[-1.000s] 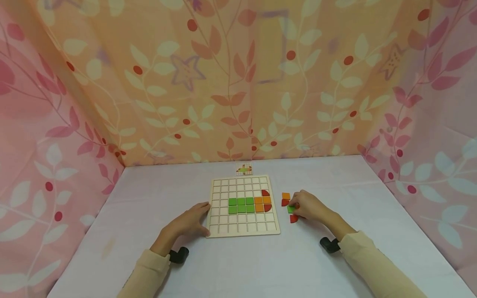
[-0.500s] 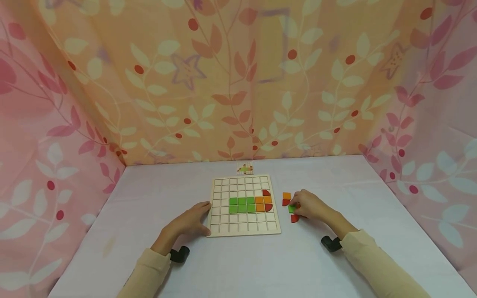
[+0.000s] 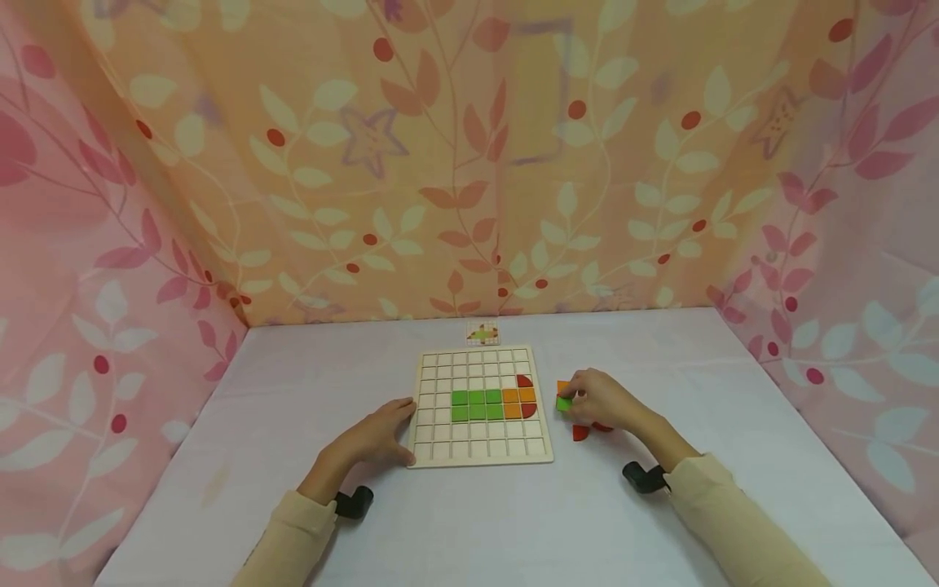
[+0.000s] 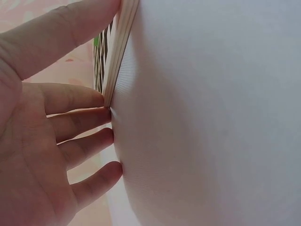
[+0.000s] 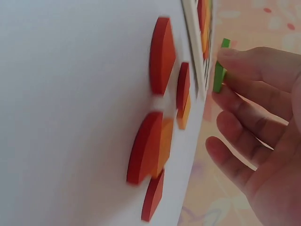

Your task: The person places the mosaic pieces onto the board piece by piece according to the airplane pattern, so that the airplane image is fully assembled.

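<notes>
A pale wooden grid board (image 3: 469, 452) lies flat with green, orange and red tiles set in its squares. My left hand (image 3: 376, 434) rests at its left side, thumb and fingers spread. In the left wrist view the thumb and forefinger of that hand (image 4: 42, 127) touch the edge of the board (image 4: 120, 56). Right of the board, my right hand (image 3: 605, 399) pinches a green square tile (image 3: 563, 403). The right wrist view has this tile (image 5: 219, 75) raised off the table between thumb and fingers.
Under and beside my right hand lie loose tiles: a red rounded tile (image 5: 162, 56), an orange tile (image 5: 165, 141) and several others. A small pattern card (image 3: 482, 333) lies behind the board. Patterned curtains (image 3: 440, 163) stand at the back and both sides of the white table (image 3: 469, 530).
My right hand has lifted the green tile from among the loose pieces and shifted slightly left and away with it. My left hand stays at the board's edge.
</notes>
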{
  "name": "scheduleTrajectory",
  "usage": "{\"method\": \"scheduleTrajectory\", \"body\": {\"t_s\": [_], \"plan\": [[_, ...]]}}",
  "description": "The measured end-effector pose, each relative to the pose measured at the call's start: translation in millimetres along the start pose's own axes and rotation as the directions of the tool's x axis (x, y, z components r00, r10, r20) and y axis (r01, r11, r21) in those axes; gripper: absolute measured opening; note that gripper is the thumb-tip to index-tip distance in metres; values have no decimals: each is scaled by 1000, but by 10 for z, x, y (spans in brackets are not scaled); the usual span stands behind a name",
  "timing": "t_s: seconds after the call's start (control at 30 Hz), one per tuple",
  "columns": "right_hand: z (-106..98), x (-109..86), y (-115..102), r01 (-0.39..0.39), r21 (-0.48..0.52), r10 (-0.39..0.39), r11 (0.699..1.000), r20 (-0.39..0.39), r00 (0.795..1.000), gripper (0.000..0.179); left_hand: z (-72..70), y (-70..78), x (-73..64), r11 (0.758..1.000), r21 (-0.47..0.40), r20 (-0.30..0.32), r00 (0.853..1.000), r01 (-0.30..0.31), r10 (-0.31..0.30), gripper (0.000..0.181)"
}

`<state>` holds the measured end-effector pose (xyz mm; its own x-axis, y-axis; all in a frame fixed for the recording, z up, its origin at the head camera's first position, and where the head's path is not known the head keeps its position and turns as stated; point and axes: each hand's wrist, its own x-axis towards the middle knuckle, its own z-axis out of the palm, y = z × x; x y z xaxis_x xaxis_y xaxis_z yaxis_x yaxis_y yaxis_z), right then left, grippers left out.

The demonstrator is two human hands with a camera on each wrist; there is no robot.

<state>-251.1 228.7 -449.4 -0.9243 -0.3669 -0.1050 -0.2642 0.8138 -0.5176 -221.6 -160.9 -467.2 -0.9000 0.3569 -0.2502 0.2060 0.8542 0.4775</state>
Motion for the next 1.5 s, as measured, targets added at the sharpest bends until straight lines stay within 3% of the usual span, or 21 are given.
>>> {"method": "scheduleTrajectory", "body": {"t_s": [0.13, 0.33, 0.67, 0.9, 1.33, 1.5], "plan": [[13, 22, -83, 92, -3, -92, 996, -59, 994, 22, -5, -10, 0, 1000, -5, -5, 1000, -1, 1, 94], [29, 126, -250, 168, 22, -165, 986, -91, 982, 23, -14, -16, -4, 1000, -15, -8, 1000, 0, 0, 94], [186, 370, -479, 247, 34, -244, 968, -66, 967, 24, 7, -34, 0, 1000, -7, -5, 1000, -6, 6, 95], [262, 520, -621, 326, -11, -326, 945, -60, 943, 22, 2, -23, 1, 1000, -9, -8, 1000, 2, -2, 94], [454, 703, -915, 304, -26, -304, 952, -13, 953, 23, 9, -14, 5, 1000, -9, -8, 1000, 8, -9, 94], [520, 755, -1018, 336, -52, -337, 940, 0, 942, 23, 18, -8, 10, 1000, -10, -7, 1000, 19, -19, 94]]}}
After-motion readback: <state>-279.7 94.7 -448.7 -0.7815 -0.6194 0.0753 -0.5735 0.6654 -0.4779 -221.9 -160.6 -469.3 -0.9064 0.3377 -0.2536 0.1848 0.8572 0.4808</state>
